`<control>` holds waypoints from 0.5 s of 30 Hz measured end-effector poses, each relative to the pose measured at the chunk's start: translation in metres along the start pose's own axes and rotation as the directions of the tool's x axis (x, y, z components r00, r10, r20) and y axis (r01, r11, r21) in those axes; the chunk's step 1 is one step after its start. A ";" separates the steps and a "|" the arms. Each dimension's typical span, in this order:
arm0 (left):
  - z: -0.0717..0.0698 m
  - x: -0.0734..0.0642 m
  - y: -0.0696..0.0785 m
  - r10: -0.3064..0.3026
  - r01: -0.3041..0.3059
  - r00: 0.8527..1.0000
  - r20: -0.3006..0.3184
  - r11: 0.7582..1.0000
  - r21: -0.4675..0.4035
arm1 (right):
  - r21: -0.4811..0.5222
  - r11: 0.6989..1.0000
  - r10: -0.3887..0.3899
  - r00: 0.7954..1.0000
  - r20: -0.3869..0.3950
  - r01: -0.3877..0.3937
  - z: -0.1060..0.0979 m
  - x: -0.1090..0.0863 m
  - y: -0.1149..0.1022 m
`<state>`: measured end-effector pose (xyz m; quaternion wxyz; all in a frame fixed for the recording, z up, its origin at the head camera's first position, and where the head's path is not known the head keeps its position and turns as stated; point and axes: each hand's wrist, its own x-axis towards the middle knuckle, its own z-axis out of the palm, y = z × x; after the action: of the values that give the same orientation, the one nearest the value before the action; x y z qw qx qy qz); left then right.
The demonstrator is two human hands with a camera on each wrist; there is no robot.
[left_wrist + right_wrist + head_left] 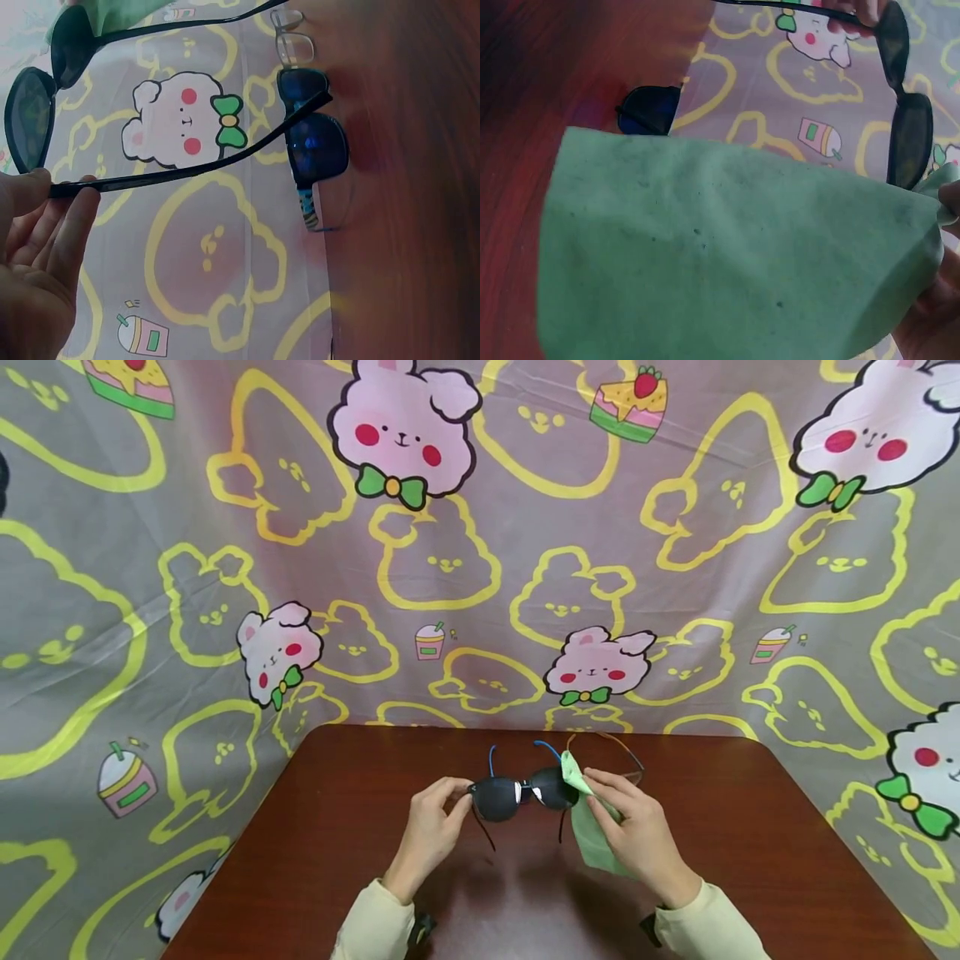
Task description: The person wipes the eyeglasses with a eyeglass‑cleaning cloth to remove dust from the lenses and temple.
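Observation:
My left hand (435, 827) pinches a pair of black sunglasses (497, 800) by the hinge end of one temple. The sunglasses are held up above the table, dark lenses facing me and both temples unfolded, pointing away. My right hand (643, 837) grips a light green cleaning cloth (596, 839), pinched at the other lens and covering its outer edge. In the right wrist view the cloth (705, 240) hangs spread out, with a few dark specks on it. Fingers of the right hand (930, 300) show at the right edge, partly behind the cloth.
On the brown table (337, 827) behind lie glasses with blue-tinted lenses (322, 146) and blue temples. Beside them rests a clear-lensed pair (295, 46) with orange temples (621, 745), partly hidden by the cloth and right hand. A patterned curtain (450, 552) surrounds the table's back and sides.

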<state>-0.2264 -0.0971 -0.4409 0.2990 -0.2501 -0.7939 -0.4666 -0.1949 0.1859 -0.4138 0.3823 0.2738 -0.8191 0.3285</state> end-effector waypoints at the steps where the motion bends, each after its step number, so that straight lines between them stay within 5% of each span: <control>1: 0.002 -0.001 0.000 0.001 -0.001 1.000 -0.003 1.000 -0.007 | -0.003 1.000 -0.019 1.000 0.007 0.019 0.001 0.000 0.000; 15: 0.011 -0.001 0.003 0.021 -0.023 0.999 -0.042 0.998 -0.056 | -0.069 0.975 -0.205 0.974 0.095 0.211 0.002 0.001 0.001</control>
<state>-0.2262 -0.0860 -0.4446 0.3134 -0.2576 -0.7711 -0.4908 -0.1972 0.1848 -0.4143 0.3891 0.3568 -0.8142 0.2418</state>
